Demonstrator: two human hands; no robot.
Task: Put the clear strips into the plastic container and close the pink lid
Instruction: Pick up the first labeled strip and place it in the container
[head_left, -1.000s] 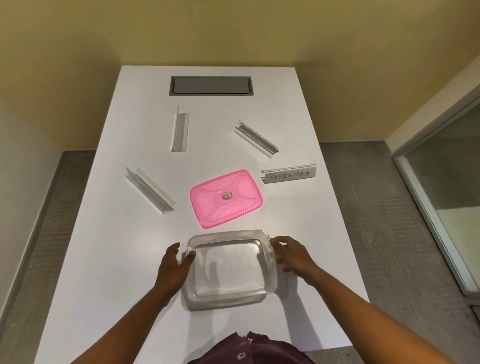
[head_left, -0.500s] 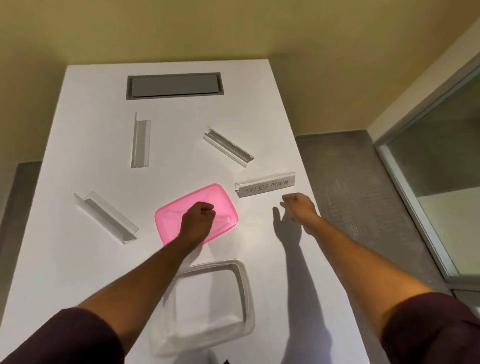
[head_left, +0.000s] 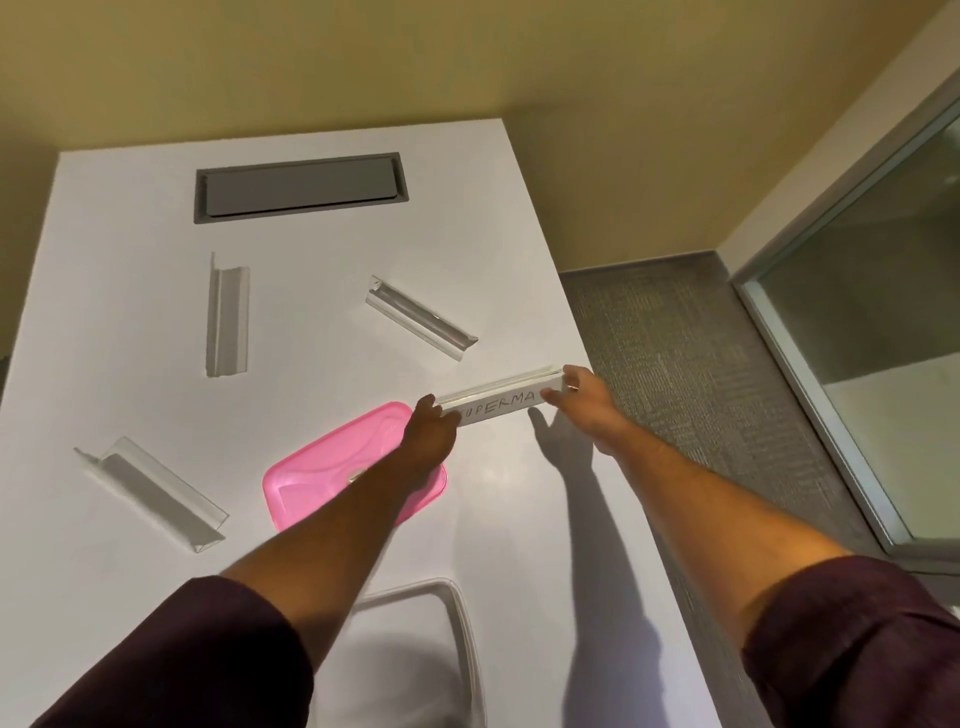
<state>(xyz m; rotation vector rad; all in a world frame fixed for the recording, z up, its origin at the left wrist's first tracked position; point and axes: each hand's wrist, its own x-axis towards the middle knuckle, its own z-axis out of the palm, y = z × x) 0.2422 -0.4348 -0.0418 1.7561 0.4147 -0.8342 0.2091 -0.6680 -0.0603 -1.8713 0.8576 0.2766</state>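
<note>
Both hands hold the labelled clear strip (head_left: 501, 397) by its ends near the table's right edge: my left hand (head_left: 431, 434) grips the left end, my right hand (head_left: 579, 397) the right end. It carries a handwritten paper label. The pink lid (head_left: 306, 493) lies flat on the table, partly under my left forearm. The clear plastic container (head_left: 460, 618) stands open at the near edge, largely hidden by my left arm. Three other clear strips lie on the white table: one far left-centre (head_left: 227, 317), one far right-centre (head_left: 421, 317), one at the left (head_left: 150, 493).
A grey cable hatch (head_left: 298, 187) is set into the white table (head_left: 104, 338) at its far end. The table's right edge runs close to my right hand, with grey carpet (head_left: 701, 364) and a glass door (head_left: 883, 338) beyond.
Both hands left the container and reached forward. They have now closed on the two ends of the labelled strip. The camera has tilted and moved forward.
</note>
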